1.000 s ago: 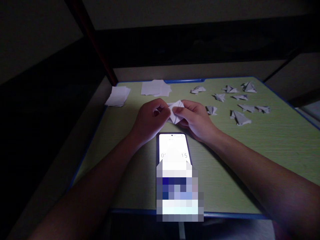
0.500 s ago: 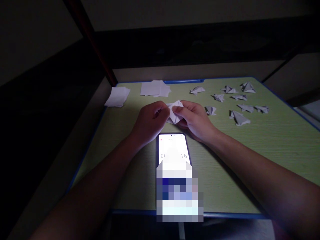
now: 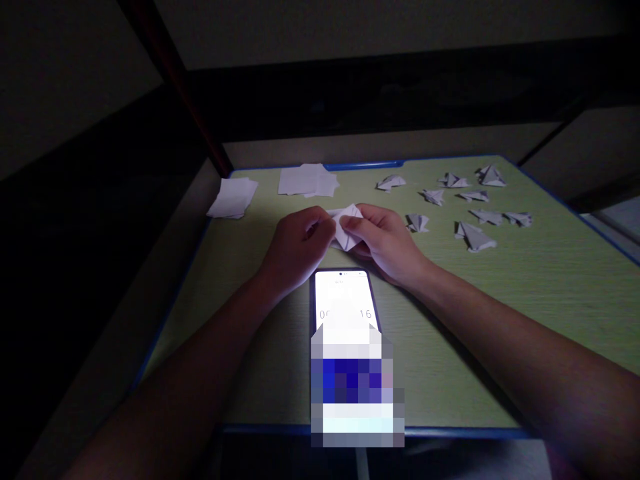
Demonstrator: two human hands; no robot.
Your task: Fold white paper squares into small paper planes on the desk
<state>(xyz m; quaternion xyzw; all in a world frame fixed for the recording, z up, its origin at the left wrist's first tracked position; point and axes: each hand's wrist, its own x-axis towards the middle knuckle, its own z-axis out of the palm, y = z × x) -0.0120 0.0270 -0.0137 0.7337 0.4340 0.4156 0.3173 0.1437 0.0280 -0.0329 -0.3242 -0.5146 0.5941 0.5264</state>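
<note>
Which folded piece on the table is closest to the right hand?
The fan-shaped piece just right of the right hand; the other pieces lie visibly farther off.

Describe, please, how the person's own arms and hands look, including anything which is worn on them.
The left hand and right hand wear no gloves. The left forearm and right forearm are bare, with no sleeve visible. No watch, bracelet or ring shows, though some fingers are hidden. The light is too dim to judge small skin markings.

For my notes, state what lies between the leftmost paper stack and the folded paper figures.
Head view: another paper stack and, nearer, left hand and right hand holding folded paper.
</note>
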